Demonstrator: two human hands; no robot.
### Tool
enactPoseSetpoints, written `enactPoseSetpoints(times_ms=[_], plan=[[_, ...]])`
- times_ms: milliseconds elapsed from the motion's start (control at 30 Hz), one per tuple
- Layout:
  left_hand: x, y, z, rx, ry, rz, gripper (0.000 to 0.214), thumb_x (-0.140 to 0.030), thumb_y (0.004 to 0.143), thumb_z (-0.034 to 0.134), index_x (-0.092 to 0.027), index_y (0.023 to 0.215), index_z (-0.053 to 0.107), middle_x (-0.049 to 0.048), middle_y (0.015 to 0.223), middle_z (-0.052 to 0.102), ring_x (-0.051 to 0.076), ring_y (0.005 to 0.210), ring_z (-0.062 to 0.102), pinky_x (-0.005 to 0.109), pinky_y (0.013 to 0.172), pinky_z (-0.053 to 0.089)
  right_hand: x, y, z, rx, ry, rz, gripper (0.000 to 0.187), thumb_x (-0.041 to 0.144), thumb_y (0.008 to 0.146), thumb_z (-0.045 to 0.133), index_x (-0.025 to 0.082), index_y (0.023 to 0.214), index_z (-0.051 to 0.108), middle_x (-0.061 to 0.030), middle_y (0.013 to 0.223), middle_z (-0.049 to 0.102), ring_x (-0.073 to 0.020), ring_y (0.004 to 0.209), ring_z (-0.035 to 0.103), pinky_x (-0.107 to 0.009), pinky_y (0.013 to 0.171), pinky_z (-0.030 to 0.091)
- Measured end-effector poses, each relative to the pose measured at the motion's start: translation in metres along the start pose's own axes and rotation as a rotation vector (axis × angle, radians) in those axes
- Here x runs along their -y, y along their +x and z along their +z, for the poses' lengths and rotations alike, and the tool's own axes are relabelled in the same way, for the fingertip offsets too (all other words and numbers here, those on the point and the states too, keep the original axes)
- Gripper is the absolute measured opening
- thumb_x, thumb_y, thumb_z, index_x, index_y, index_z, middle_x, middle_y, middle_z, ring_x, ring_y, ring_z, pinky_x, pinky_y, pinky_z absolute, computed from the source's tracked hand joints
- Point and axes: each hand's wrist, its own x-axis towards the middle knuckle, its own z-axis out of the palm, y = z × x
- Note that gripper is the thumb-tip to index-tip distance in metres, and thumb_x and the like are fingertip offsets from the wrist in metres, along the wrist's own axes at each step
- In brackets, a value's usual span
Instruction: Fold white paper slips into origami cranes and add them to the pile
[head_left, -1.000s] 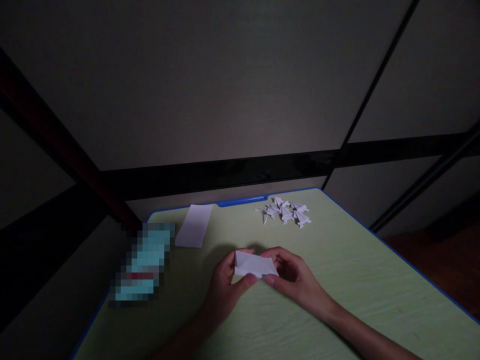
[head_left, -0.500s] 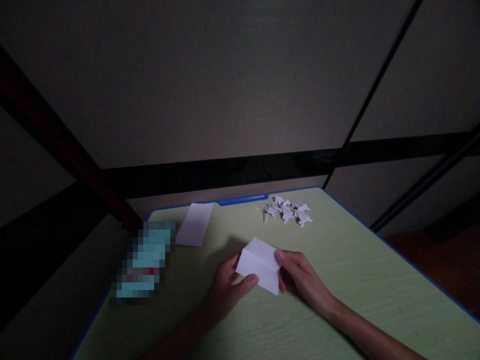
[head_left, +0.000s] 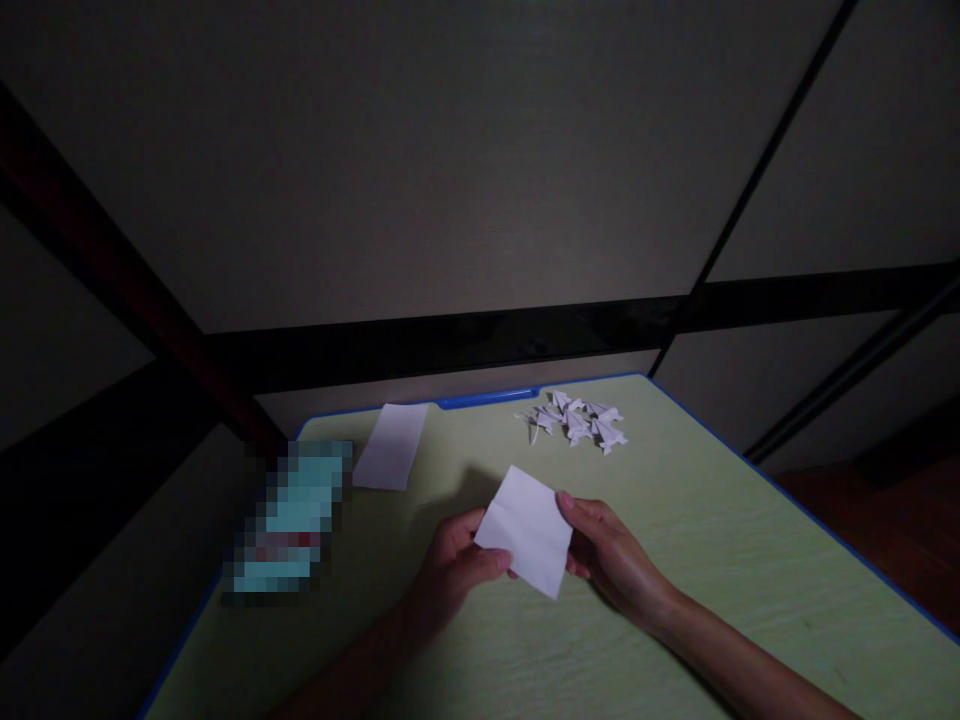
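A small, roughly square sheet of white paper [head_left: 525, 530] is held above the table between my two hands, with a faint crease across it. My left hand [head_left: 457, 565] pinches its lower left side, thumb on top and fingers beneath. On the opposite side, my right hand [head_left: 600, 535] grips the right edge, its thumb near the upper right corner. The fingers under the paper are partly hidden. Farther back lie several folded white paper figures [head_left: 577, 420] with pointed ends, grouped together. A thin white strip [head_left: 533, 431] lies at their left.
The light green table [head_left: 712, 560] has a blue rim and a blue pen groove [head_left: 491, 399] at the back. A white paper sheet [head_left: 391, 447] lies at the back left. Beside it is a pixelated teal object [head_left: 289, 520]. A panelled wall [head_left: 450, 180] rises behind the table.
The paper has been flattened from a bent shape along its crease and now faces up more squarely. Both hands keep their hold, with my right hand shifted slightly right.
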Motion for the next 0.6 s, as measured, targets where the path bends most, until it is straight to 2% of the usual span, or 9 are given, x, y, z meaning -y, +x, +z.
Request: enactPoseSetpoints(times_ms=[133,367,600], plan=[[0.0,0.0023,-0.001,-0.017,0.036,0.004,0.017,-0.024,0.054,0.062,-0.012,0.066,0.062,0.001,0.055,0.06,0.012,0.05,0.049,0.023,0.052,0.038,0.0007,0.001,-0.0003,0.021,0.035,-0.008,0.04,0.047,0.062,0.061,0.012,0.049,0.048,0.0055,0.039,0.04,-0.003,0.032,0.031,-0.018,0.033,0.014],[0.0014,0.0031,-0.0013,0.0,0.032,0.005,0.02,-0.026,0.054,0.064,-0.012,0.068,0.063,0.0017,0.057,0.061,0.011,0.05,0.049,0.022,0.052,0.038,0.0039,-0.0002,0.0,0.025,0.064,-0.016,0.041,0.048,0.059,0.064,0.011,0.047,0.049,0.006,0.039,0.037,-0.0022,0.034,0.028,-0.018,0.035,0.013],[-0.0001,0.0022,-0.0006,0.01,0.049,0.007,0.019,-0.026,0.056,0.064,-0.011,0.068,0.063,0.0026,0.059,0.061,0.011,0.051,0.049,0.022,0.051,0.038,0.0039,-0.0003,-0.0004,0.076,0.068,-0.049,0.041,0.047,0.063,0.061,0.013,0.046,0.044,0.0073,0.038,0.033,-0.0022,0.033,0.021,-0.02,0.036,0.009]])
